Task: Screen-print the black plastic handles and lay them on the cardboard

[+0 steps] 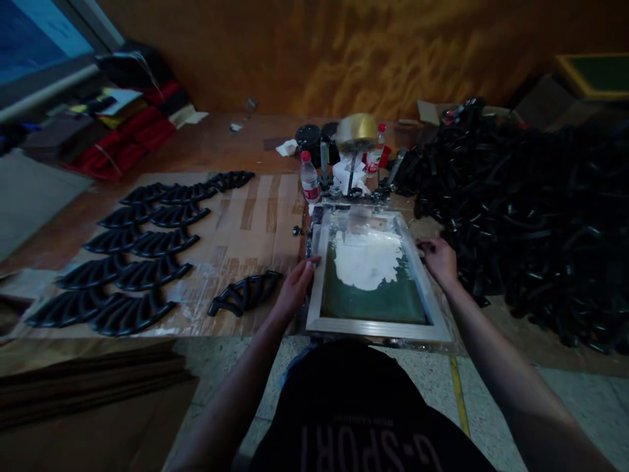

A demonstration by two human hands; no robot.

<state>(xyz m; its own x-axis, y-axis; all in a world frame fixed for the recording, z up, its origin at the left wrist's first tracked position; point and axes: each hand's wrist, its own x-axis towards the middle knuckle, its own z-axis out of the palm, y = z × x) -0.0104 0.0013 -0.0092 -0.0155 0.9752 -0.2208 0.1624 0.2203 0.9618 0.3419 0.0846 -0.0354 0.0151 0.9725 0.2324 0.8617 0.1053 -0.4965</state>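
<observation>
A screen printing frame with a pale metal rim and green mesh lies in front of me. White ink is spread over the mesh's upper and middle part. At the frame's left side is my left hand, its fingers closed at the rim with the fingertips on the edge. My right hand is just off the right rim, its fingers curled in a pinch; what they hold, if anything, is too dark to make out. Behind the frame stands the clamp with its hinge hardware.
Fanned rows of black curved pieces lie on cardboard to the left, with one smaller group nearer the frame. A large heap of black pieces fills the right. Red-capped bottles and dark tubs stand behind.
</observation>
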